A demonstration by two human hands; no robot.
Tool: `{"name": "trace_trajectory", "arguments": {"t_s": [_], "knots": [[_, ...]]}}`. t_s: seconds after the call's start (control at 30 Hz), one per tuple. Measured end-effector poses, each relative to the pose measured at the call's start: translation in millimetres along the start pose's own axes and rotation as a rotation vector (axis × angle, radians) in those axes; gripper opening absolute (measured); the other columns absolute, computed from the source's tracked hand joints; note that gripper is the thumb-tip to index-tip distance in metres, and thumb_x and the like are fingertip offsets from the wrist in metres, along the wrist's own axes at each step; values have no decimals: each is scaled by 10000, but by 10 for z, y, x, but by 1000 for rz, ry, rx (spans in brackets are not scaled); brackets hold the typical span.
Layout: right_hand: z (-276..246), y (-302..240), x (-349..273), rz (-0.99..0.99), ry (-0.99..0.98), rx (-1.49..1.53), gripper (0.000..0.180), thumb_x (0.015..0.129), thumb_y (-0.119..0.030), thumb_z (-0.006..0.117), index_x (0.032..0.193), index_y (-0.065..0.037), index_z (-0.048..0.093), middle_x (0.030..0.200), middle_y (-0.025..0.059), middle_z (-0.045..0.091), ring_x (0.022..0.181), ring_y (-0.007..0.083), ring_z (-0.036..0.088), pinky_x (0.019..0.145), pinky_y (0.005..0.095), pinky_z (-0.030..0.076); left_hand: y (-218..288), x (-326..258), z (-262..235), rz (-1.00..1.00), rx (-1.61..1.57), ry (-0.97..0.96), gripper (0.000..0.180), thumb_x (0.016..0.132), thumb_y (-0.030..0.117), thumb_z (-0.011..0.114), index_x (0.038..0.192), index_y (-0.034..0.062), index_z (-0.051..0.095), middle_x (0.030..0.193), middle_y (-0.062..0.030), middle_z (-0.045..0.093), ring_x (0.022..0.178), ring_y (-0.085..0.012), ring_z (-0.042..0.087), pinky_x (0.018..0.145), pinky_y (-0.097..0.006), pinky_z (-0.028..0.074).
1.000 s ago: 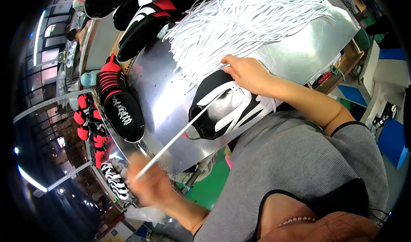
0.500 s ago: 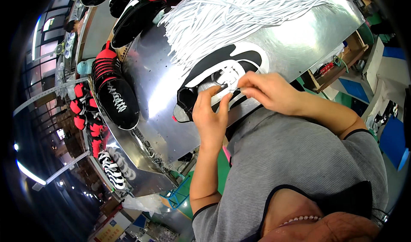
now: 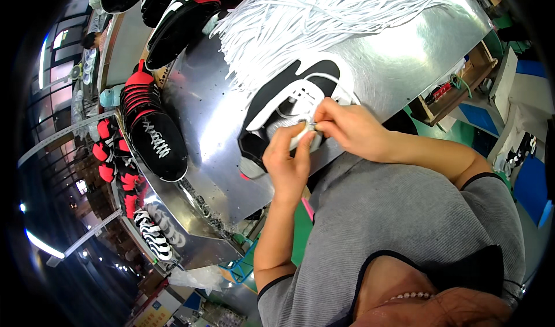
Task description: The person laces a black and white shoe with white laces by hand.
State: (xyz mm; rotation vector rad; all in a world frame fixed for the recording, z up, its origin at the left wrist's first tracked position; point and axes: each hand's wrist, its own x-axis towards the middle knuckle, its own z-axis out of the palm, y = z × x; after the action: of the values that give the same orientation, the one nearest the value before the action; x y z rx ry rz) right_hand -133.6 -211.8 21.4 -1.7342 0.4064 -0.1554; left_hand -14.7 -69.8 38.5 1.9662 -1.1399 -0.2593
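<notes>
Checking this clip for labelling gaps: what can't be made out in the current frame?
All in the head view:
- What lies between the fingertips of the left hand and right hand: covered by the fingers.
- Near side of the shoe upper: partly behind both hands.
- Far end of the white lace pile: cut by the top edge.
- Background person's activity: too small.

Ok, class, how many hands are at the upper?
2: the left hand at the near edge of the upper, and the right hand beside it, fingertips close together. Both show plainly.
</notes>
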Motion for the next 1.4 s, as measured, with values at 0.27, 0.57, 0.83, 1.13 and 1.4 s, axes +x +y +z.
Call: {"name": "trace_trajectory", "arguments": {"t_s": [0.27, 0.57, 0.83, 1.13, 1.4], "knots": [[-439, -130, 19, -52, -152, -281, 203, 909, -247, 621, 1004, -77, 563, 767, 122, 648, 712, 295, 657, 636, 411, 473, 30, -109, 25, 75, 148, 7, 159, 849, 30, 713, 967, 5, 608, 789, -121, 606, 660, -302, 592, 588, -368, 456], [-272, -409, 468, -194, -415, -688, 225, 924, -192, 584, 1115, -80, 616, 815, 125, 686, 757, 321, 669, 679, 412, 511, -75, -249, 12, 373, 251, 52, 232, 795, -6, 734, 966, 25, 582, 818, -116, 622, 715, -286, 616, 610, -367, 479], [-231, -337, 350, -55, -401, -360, 183, 891, -173, 661, 1050, -83, 650, 815, 104, 687, 739, 233, 668, 678, 349, 509, -90, -263, 18, 421, 218, 58, 260, 759, -34, 757, 926, 27, 568, 771, -106, 614, 661, -271, 600, 571, -350, 469], [-779, -1083, 447, -412, 247, 288, 97, 926, -115, 642, 984, -47, 682, 900, 25, 711, 827, 106, 672, 723, 246, 521, -38, -298, -55, 334, 156, -73, 235, 750, -27, 764, 888, 23, 579, 764, -106, 616, 659, -278, 603, 574, -359, 470], [-163, -241, 89, -224, -298, -589, 189, 855, -135, 680, 1011, -33, 656, 853, 143, 695, 756, 295, 677, 648, 350, 513, -48, -329, -6, 417, 174, -35, 253, 746, -22, 760, 909, 31, 573, 756, -103, 595, 670, -288, 603, 584, -372, 469]]}}
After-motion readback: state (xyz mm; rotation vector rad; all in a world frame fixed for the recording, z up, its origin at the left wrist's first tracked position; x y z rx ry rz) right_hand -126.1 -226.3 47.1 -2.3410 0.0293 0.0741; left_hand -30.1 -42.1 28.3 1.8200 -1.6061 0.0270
